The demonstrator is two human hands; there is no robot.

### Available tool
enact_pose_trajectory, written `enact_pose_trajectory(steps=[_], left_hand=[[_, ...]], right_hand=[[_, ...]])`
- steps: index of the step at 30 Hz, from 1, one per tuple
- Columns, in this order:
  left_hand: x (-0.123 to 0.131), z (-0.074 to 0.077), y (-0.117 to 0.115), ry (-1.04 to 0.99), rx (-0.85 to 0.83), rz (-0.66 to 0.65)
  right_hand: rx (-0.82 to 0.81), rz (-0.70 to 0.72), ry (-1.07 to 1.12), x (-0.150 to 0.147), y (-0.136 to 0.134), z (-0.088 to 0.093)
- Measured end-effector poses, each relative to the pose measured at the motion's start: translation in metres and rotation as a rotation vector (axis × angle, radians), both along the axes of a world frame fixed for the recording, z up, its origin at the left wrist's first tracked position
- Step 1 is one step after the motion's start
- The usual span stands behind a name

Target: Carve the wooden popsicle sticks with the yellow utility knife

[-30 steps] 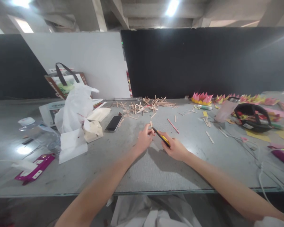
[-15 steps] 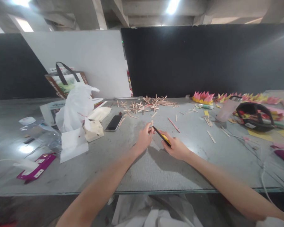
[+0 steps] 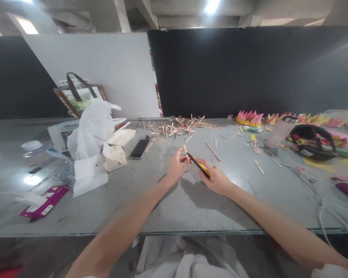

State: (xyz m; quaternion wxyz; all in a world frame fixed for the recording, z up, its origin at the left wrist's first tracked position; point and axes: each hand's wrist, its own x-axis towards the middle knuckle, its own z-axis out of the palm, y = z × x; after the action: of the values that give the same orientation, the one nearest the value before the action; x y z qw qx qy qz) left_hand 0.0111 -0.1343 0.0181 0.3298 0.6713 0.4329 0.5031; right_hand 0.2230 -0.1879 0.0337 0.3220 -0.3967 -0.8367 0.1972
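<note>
1. Your left hand (image 3: 176, 166) has a tight grip on a small wooden stick (image 3: 185, 149). Thumb and fingers pinch it, and its top pokes up above them
2. Your right hand (image 3: 216, 178) has its grip closed around a black and yellow knife (image 3: 200, 166). The dark tip points up and to the left and meets the stick just beside your left fingers
3. Both hands sit close together over the middle of the gray tabletop (image 3: 174, 208). The stick is in your left hand, on the near side of the big pile of sticks (image 3: 176, 129)
4. A phone (image 3: 139, 148) lies to the left, near a white bag (image 3: 89, 129). A pink striped stick (image 3: 212, 151) lies just past your right hand, and pink paper flowers (image 3: 248, 117) sit far off to the right
5. I think the knife could slip off the thin stick and cut your left fingers, because the tip is so close to them. Pushing too hard or letting the stick turn in your pinch would cause that
6. The little stick could also snap or pop out of your pinch
7. Since one second ago not much is different. Your hands stay in almost the same spot with the knife still on the stick, and your head has tipped a tiny bit
</note>
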Motion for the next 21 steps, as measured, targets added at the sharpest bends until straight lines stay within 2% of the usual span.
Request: enact_pose_trajectory(steps=[13, 19, 21], left_hand=[[-0.002, 0.012, -0.008, 0.141, 0.002, 0.056], [0.004, 0.009, -0.007, -0.014, -0.079, -0.023], [0.003, 0.011, -0.009, -0.004, -0.071, -0.013]], right_hand=[[-0.045, 0.007, 0.082, 0.003, -0.001, 0.004], [-0.040, -0.008, 0.101, 0.001, -0.001, 0.003], [-0.028, -0.010, 0.105, 0.001, -0.001, 0.003]])
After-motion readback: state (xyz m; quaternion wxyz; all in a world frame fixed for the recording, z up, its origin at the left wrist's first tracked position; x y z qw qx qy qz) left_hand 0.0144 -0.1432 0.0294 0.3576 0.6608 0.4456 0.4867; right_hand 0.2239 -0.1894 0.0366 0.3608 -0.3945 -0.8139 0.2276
